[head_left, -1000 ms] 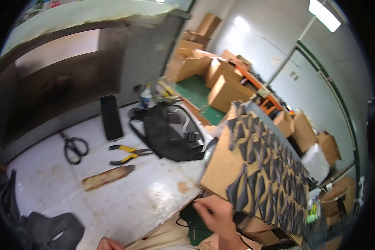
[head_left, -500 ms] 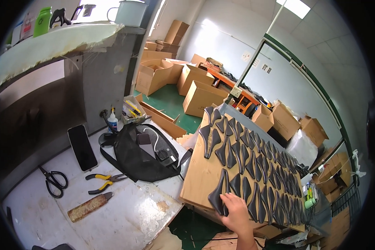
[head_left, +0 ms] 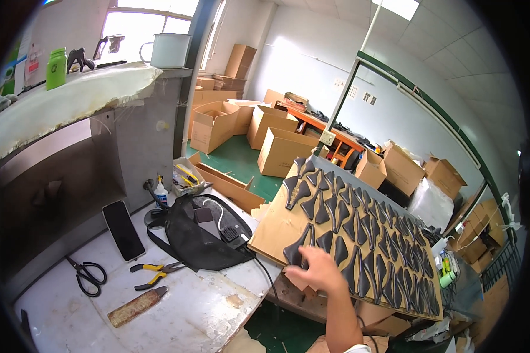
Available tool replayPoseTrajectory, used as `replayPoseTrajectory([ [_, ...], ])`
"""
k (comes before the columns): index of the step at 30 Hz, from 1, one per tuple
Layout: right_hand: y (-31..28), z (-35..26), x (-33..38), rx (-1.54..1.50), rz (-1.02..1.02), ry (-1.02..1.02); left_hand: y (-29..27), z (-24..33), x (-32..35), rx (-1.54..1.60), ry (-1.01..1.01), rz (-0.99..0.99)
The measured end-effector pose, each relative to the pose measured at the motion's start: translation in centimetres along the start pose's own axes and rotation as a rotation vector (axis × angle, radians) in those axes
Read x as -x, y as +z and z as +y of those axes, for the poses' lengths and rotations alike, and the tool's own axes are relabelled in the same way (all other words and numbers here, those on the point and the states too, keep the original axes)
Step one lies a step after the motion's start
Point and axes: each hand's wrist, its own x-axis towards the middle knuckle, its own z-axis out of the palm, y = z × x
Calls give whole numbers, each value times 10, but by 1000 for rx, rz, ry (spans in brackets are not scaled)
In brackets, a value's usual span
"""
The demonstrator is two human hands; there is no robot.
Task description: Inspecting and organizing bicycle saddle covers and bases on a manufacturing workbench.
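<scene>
- White worktop (head_left: 206,300): it fills the lower left; its right edge runs down toward the bottom, with green floor (head_left: 277,326) showing between it and the board's underside.
- Brown board (head_left: 265,236): tilted across the right, bearing rows of black saddle-shaped pieces (head_left: 347,273); its left corner comes close beside the worktop's edge, and a bare strip runs along its left side.
- Cardboard box (head_left: 290,152): open, on the floor behind, with faint small print on its side.
- Black mesh bag (head_left: 188,241): on the worktop near the board, a cable trailing from it over the edge.
- Right hand (head_left: 315,269): a second ago it hung off the board; now, as half a second ago, its fingers are at the front-left black piece (head_left: 292,253), which lies on the board. Whether they have closed on it I cannot tell. The left hand, visible at the lower edge a second ago, is out of view.
- Phone (head_left: 123,230): dark screen up.
- Yellow-handled pliers (head_left: 152,276) and black scissors (head_left: 89,279): handles spread on the pliers, a brown flat tool (head_left: 135,307) just below them.
- Small bottle (head_left: 161,193): blue-and-white label, too small to read.
</scene>
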Motion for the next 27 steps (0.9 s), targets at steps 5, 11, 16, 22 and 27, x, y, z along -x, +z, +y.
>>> replayPoseTrajectory([
  [5,10,80,-104,-60,438,334,-5,0,8,-19,25,14],
  [11,28,132,-138,-485,62,612,-7,3,4,-10,39,18],
  [16,-18,102,-115,-530,500,101,-7,10,5,21,-8,17],
  [22,-77,-16,-11,-1024,1055,-197,-5,9,4,-4,-27,21],
  [27,-17,-121,41,-1747,549,50,6,1,-11,176,128,-15],
])
